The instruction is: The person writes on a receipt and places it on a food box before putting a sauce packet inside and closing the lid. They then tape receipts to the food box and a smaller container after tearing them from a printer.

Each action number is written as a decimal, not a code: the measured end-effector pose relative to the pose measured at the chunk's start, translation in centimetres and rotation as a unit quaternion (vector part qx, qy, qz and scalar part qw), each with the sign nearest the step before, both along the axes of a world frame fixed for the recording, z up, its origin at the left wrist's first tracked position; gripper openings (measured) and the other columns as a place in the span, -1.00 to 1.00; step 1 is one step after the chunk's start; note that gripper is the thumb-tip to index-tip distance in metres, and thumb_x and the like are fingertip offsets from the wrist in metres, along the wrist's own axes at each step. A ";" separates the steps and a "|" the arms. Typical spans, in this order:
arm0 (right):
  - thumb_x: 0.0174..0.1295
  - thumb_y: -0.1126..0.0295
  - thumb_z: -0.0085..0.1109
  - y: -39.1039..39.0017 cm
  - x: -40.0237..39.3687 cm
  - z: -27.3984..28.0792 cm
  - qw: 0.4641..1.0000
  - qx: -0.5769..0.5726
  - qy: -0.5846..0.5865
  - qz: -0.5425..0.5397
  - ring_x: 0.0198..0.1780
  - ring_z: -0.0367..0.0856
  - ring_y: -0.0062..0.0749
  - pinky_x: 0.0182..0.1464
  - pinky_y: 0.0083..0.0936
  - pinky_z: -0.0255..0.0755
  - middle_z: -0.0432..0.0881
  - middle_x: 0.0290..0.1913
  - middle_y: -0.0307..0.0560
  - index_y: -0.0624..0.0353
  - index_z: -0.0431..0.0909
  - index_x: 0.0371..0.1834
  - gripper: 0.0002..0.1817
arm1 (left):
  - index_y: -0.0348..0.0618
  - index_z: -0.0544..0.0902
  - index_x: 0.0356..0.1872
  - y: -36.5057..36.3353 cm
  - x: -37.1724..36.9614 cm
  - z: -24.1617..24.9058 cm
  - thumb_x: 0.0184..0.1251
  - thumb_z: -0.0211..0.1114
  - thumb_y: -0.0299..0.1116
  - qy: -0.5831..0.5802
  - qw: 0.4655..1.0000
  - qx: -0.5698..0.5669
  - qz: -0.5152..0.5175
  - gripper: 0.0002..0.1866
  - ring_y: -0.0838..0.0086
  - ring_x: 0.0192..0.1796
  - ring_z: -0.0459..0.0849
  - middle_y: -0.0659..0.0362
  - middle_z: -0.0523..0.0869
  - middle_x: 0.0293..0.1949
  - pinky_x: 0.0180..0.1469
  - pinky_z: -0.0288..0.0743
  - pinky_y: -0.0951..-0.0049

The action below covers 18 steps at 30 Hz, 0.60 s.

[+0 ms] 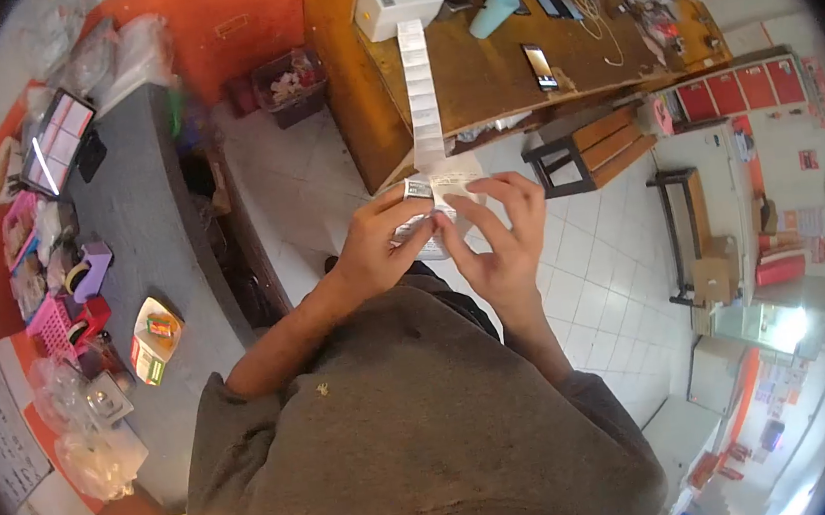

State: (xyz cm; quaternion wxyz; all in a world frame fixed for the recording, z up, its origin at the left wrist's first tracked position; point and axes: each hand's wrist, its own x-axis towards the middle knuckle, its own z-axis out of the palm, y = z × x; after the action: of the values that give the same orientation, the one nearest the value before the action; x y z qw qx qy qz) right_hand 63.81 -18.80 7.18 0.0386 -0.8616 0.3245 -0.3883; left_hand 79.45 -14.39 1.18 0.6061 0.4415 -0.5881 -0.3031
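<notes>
A long strip of white printed labels (pixel 423 95) runs out of the label printer (pixel 401 2) and hangs down over the table edge to my hands. My left hand (pixel 369 247) is closed around a folded bunch of these labels (pixel 417 189), its thumb pressed against the near side. On the other side, my right hand (pixel 502 233) pinches the edge of the labels between thumb and index finger, with its remaining fingers raised and spread. Part of the bunch is hidden behind my fingers.
The wooden table (pixel 473 70) ahead carries a phone (pixel 540 67), a pale green cup (pixel 494 12) and loose cables. To the left, a grey counter (pixel 142 216) holds a monitor (pixel 59 144), a tape dispenser (pixel 90 271) and a paper food tray (pixel 154 335). A wooden bench (pixel 612 146) stands right.
</notes>
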 end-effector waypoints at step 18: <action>0.18 0.67 0.22 -9.6 0.5 -1.7 0.759 0.561 -0.239 0.229 -0.18 0.67 -0.46 -0.23 -0.62 0.53 0.66 -0.20 0.03 0.17 0.18 -0.03 -0.57 | -0.30 0.59 -0.40 -9.0 2.5 3.4 0.30 0.32 -0.42 0.141 0.965 0.046 0.217 -0.84 0.63 -0.27 0.55 0.20 0.61 -0.37 -0.26 0.44 0.59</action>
State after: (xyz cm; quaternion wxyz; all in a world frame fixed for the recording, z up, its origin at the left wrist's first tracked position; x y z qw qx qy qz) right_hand 64.26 -28.40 5.49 0.6785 -0.6143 0.2578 -0.3096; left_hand 81.96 -23.43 4.57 0.7136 0.5386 -0.3718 -0.2500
